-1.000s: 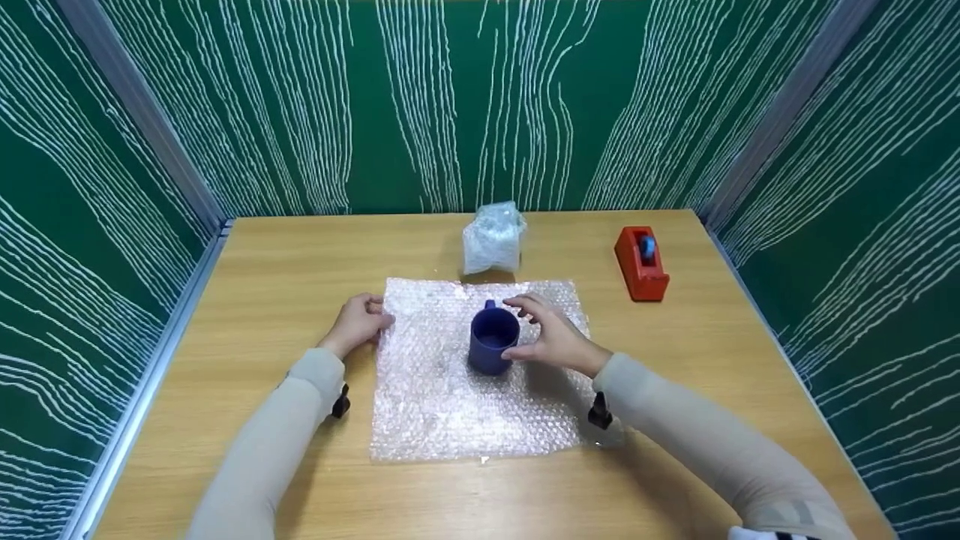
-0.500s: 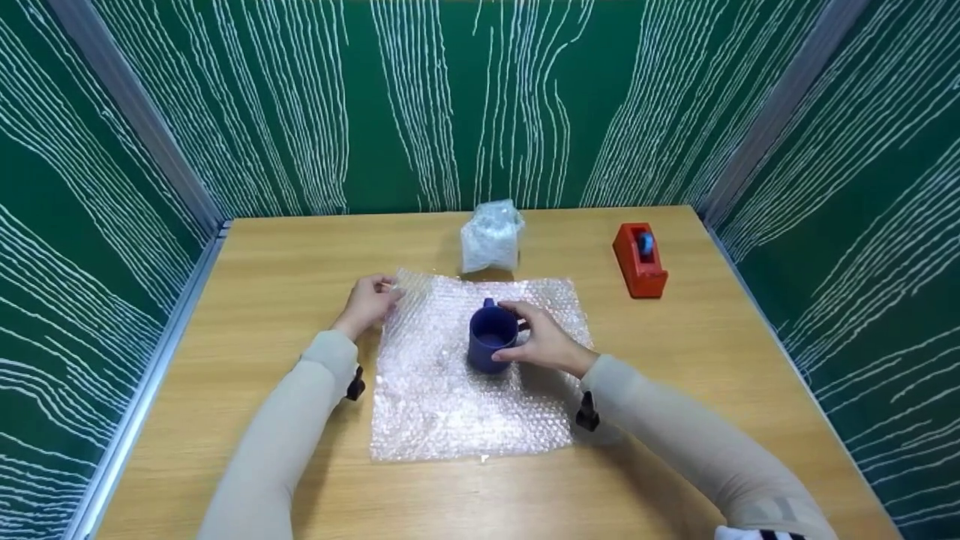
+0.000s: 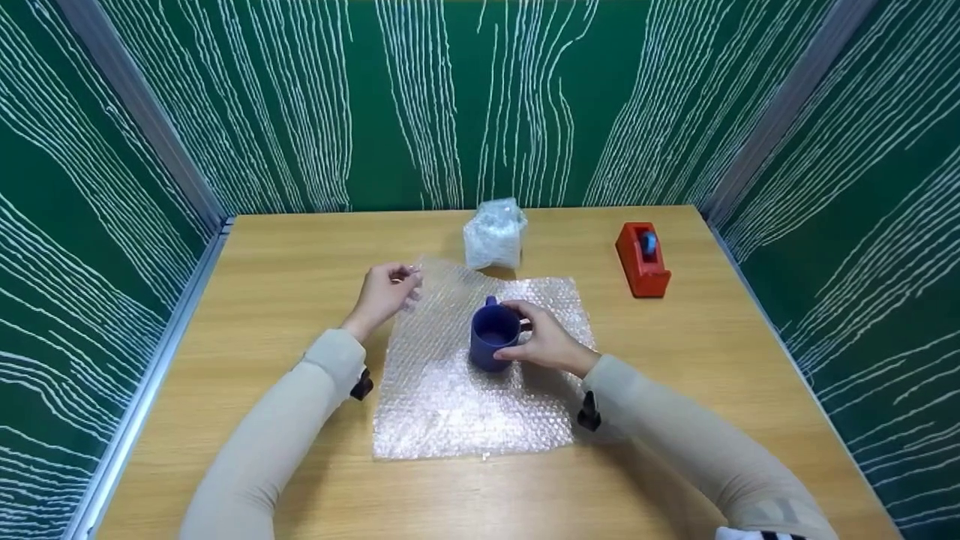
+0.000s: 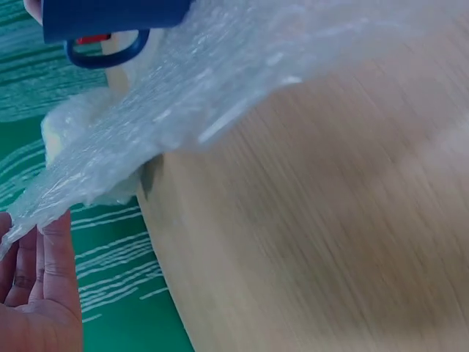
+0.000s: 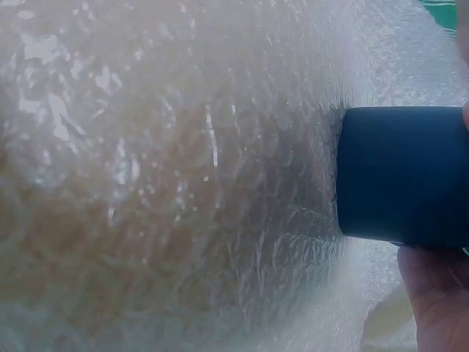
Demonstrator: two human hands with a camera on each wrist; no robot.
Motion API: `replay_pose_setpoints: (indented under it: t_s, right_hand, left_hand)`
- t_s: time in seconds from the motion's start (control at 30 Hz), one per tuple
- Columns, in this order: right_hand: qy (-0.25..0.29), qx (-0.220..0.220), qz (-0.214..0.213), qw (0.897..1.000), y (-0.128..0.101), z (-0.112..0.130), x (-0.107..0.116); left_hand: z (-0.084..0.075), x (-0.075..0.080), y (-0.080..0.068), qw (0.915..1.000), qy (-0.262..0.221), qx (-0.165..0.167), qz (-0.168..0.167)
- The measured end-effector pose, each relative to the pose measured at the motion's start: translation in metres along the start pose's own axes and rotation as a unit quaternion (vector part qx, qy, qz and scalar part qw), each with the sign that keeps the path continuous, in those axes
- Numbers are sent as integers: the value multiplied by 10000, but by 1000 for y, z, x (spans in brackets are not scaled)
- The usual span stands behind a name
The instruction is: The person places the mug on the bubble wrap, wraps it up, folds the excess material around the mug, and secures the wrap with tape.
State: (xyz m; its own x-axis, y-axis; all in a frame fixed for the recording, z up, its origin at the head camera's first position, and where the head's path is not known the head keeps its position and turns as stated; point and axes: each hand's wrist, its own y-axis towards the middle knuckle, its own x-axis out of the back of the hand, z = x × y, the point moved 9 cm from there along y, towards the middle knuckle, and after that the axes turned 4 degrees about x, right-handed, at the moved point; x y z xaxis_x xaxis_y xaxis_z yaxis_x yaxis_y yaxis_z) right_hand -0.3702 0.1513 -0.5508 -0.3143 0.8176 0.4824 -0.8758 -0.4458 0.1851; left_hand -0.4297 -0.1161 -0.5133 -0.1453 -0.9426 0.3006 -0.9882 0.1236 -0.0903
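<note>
A dark blue mug (image 3: 493, 339) stands upright on a sheet of bubble wrap (image 3: 465, 397) in the middle of the wooden table (image 3: 262, 262). My right hand (image 3: 541, 339) grips the mug's right side; the mug (image 5: 403, 176) fills the right wrist view's right edge. My left hand (image 3: 386, 292) pinches the sheet's far left corner and holds it lifted off the table. In the left wrist view the raised bubble wrap (image 4: 183, 110) slopes up from my fingers (image 4: 44, 279) toward the mug (image 4: 110, 18).
A wrapped bubble-wrap bundle (image 3: 493, 234) sits behind the sheet near the back wall. A red tape dispenser (image 3: 642, 259) stands at the back right. Green patterned walls close in the table on three sides.
My left hand has lifted the sheet's far left corner up and inward toward the mug. My right hand has closed round the mug's side.
</note>
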Motion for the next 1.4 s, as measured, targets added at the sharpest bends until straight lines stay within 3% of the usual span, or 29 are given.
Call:
replay_pose_setpoints:
  t_s: [0.43, 1.0, 1.23, 1.4]
  right_hand:
    - [-47, 75, -51, 9999, -1, -1, 1]
    - [143, -3, -147, 9998, -2, 3, 8]
    - [670, 67, -614, 9958, 1, 13, 28]
    - [1001, -150, -934, 9905, 6, 14, 38]
  left_hand:
    - [-32, -32, -20, 9975, -246, -539, 384]
    - [-60, -85, -45, 9829, 365, -1337, 1212]
    - [-66, -97, -53, 9743, 794, -1651, 1308]
    - [-65, -108, -59, 9670, 1072, -1728, 1538]
